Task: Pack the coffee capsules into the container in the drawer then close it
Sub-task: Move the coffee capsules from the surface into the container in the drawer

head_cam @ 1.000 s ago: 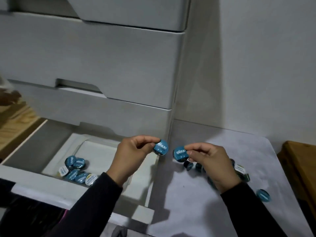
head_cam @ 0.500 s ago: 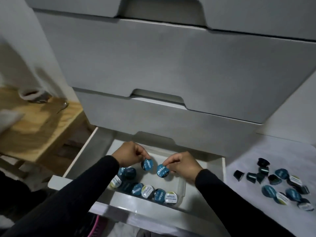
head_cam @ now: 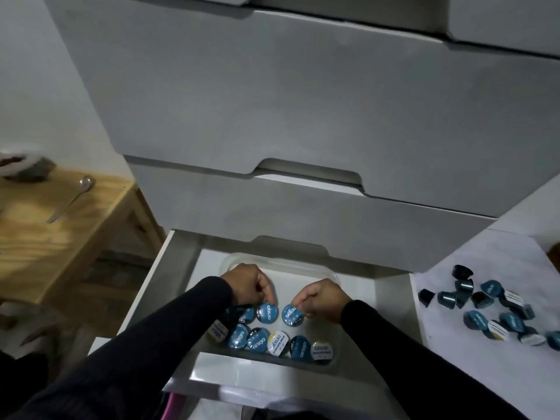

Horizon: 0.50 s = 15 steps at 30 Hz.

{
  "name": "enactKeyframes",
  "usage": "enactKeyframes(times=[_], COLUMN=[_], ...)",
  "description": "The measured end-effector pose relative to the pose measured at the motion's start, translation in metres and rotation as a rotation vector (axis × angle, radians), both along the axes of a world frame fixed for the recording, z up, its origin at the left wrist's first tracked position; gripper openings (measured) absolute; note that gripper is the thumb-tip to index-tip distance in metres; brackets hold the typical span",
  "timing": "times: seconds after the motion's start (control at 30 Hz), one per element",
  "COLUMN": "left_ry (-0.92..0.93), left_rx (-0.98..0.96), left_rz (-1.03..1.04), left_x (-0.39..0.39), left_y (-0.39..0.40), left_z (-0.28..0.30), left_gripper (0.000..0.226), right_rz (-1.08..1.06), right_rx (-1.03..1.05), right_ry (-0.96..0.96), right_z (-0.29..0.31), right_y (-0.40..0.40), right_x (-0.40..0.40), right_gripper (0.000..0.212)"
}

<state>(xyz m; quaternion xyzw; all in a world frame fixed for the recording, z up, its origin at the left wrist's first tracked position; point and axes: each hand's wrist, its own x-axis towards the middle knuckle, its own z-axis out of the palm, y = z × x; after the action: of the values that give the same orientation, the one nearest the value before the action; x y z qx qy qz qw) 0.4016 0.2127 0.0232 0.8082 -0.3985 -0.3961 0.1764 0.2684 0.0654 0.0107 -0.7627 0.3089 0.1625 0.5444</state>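
Observation:
The bottom drawer (head_cam: 181, 268) stands pulled out, and a clear plastic container (head_cam: 281, 263) lies inside it. Several blue and white-topped coffee capsules (head_cam: 278, 342) sit in rows along the container's near side. My left hand (head_cam: 250, 283) pinches a blue capsule (head_cam: 267, 312) low inside the container. My right hand (head_cam: 321, 300) pinches another blue capsule (head_cam: 291, 315) right beside it. Both capsules are at or just above the container floor, behind the front row. Several loose capsules (head_cam: 497, 310) lie on the white surface (head_cam: 472, 374) to the right of the drawer.
Shut grey drawers (head_cam: 303, 116) rise above the open one. A wooden table (head_cam: 60, 222) at the left carries a spoon (head_cam: 72, 197) and a bowl (head_cam: 24, 168). The far half of the container floor is bare.
Both hands carried their capsules from over the white surface leftwards into the drawer and lowered them into the container behind the front row. The view swung left and down.

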Motion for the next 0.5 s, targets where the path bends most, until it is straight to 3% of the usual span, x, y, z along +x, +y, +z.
enactKeyframes(times=[0.2,0.5], left_ry=[-0.011,0.004], left_rx=[0.042,0.036], left_rz=[-0.058,-0.046], left_x=[0.0041,0.0037], left_y=[0.0011,0.0037], left_z=[-0.0029,-0.0017], left_gripper=[0.034,0.026], right_rz=[0.059,0.076], right_rx=[-0.036,0.015], right_ry=[0.009,-0.027], right_z=[-0.0027,-0.0050], right_y=[0.0077,0.0100], right_x=[0.0027,0.0022], right_gripper=[0.027,0.023])
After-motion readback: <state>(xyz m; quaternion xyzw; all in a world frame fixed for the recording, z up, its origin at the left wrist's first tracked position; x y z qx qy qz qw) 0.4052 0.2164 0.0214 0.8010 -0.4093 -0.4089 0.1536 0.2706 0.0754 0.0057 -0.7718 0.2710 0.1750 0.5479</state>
